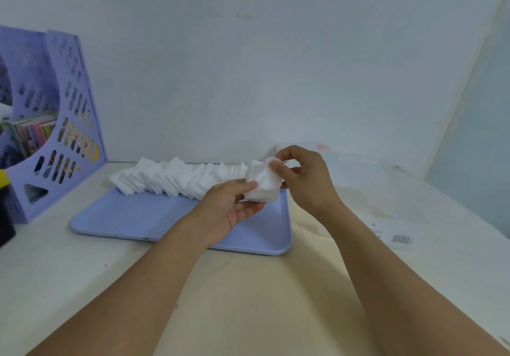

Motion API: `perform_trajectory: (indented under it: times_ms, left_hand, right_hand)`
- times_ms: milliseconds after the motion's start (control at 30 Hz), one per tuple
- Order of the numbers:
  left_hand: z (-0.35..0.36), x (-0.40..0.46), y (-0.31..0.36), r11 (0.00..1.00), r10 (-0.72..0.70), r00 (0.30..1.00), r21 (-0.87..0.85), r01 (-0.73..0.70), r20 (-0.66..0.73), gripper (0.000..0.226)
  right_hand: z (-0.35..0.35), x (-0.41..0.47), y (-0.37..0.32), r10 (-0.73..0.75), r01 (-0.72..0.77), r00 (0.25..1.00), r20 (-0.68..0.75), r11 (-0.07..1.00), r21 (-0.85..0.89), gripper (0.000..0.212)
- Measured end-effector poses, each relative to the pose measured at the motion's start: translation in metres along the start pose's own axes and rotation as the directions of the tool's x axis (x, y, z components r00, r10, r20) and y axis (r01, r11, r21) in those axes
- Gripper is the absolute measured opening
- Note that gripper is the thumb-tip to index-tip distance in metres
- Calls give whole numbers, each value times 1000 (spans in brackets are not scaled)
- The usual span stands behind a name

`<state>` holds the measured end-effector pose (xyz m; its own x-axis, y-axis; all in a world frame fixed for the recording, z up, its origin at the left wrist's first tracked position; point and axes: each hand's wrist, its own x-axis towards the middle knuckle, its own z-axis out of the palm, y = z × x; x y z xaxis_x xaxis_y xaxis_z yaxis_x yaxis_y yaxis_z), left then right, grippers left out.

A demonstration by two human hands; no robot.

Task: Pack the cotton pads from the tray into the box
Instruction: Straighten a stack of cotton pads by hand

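The tray (pixel 132 217) was pale blue and sat with its long side running roughly 9 to 3 o'clock, its far edge close to the wall (pixel 248 65) and its near half bare, so there was plenty of open table (pixel 262 286) on the near side around 6 o'clock. A long row of cotton pads (pixel 168 179) lay along the tray's far edge, leaning and overlapping like fallen dominoes, the line also running 9 to 3. Over the tray's right end, the left hand (pixel 234 203) was palm up with fingers and thumb curled round a small stack of pads (pixel 262 184), and the right hand (pixel 300 176) was pinching the top corner of that same stack from the 3 o'clock side. The stack looked a bit rumpled, couldn't really tell how many pads were in it. At 9 o'clock a purple file rack (pixel 69 121) stood against the wall with books in it, partly cut off by the frame, and a dark thing with a yellow top (pixel 5 206) was cropped at the left edge too. Out at 3 o'clock a flat white box (pixel 397 237) with a barcode lay on the table, well apart from the tray, hard to make out against the pale surface.
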<state>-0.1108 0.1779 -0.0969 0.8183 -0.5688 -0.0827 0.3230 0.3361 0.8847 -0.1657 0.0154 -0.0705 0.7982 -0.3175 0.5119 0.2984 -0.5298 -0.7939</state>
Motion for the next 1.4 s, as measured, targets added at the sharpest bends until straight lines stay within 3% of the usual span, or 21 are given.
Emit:
perform_trajectory:
  times_ms: [67,167,300,433,567,667,767,867,967,1133,1267,1333,1400]
  left_hand:
    - [-2,2,0,1000,-6,1000,-24,6,-7,30]
    - [-1,4,1,1000,26,999,-15,-27,-31,29]
    - [3,6,0,980,158,977,147,-136,-145,30]
    - [5,4,-1,947,199,973,278,-161,-114,27]
    - [5,2,-2,957,173,981,249,-147,-83,26]
    - [13,1,-3,989,135,985,76,-127,-105,30]
    - [22,0,-6,996,67,990,-50,-74,-123,43]
    - [22,0,-7,986,133,982,-84,-145,-134,57]
    - [19,-2,-5,985,121,983,-108,-136,-135,26]
    - [24,-9,-4,988,54,984,-134,-77,-171,19]
    - [34,-13,-11,991,49,992,-122,-63,-118,17]
    - [34,-14,-9,989,53,992,-134,-69,-118,18]
    - [31,-12,-5,984,64,990,-159,-84,-129,22]
  right_hand:
    - [-4,0,-4,91,-96,995,36,979,179,15]
    - [-16,3,-8,221,-282,957,188,858,429,12]
    - [-24,3,-12,147,-240,940,308,926,290,13]
    - [-13,1,-12,92,-80,974,209,995,-66,14]
    - [-8,-3,-9,160,-197,956,247,971,135,16]
    - [0,-5,-9,172,-224,959,227,947,229,17]
    - [21,-8,-6,173,-201,974,148,960,195,16]
    - [31,-11,-6,148,-166,981,123,975,150,12]
    - [29,-9,-7,191,-220,969,155,955,198,14]
    - [27,-2,-14,320,-346,938,131,885,311,62]
    - [37,-6,-11,387,-473,856,344,854,217,113]
    - [37,-6,-9,385,-469,852,355,862,192,119]
    - [29,-4,-9,396,-473,850,348,865,170,111]
